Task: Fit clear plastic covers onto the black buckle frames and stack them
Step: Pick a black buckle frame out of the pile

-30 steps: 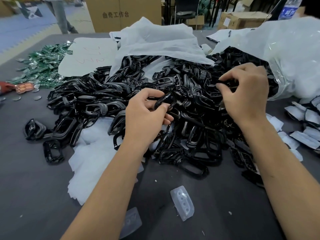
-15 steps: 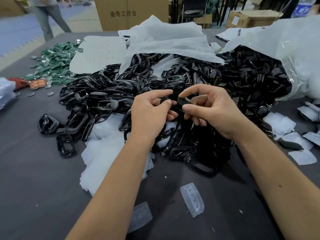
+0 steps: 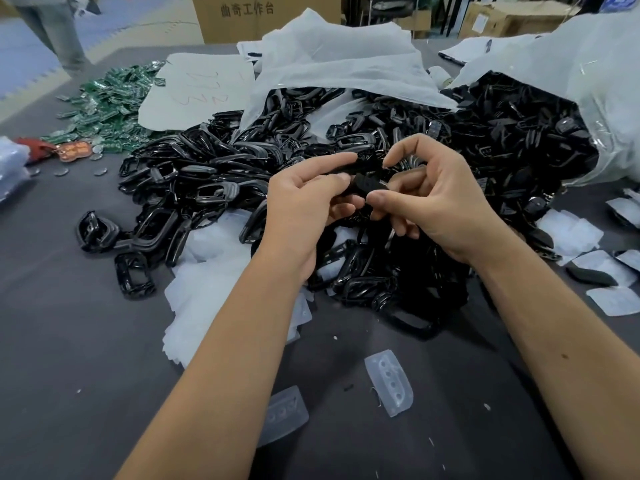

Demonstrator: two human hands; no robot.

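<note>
Above a big heap of black buckle frames (image 3: 214, 174), my left hand (image 3: 304, 206) and my right hand (image 3: 436, 199) meet around one black buckle frame (image 3: 363, 174). The left thumb and fingers pinch its left end. On the other side, my right thumb and forefinger pinch a small black piece against its right end. Two clear plastic covers lie on the dark table close to me: one cover (image 3: 391, 382) to the right, another cover (image 3: 284, 414) beside my left forearm.
A clear bag (image 3: 609, 98) spilling black parts lies at the right. White foam sheets (image 3: 204, 289) lie under the heap. Green circuit boards (image 3: 104, 105) are piled at the far left. More clear covers (image 3: 581, 237) sit at the right edge. A person's legs (image 3: 55, 32) show beyond the table.
My right hand left the bag's mouth and came to the left hand with a small black piece. Both hands now hold the frame together, slightly higher.
</note>
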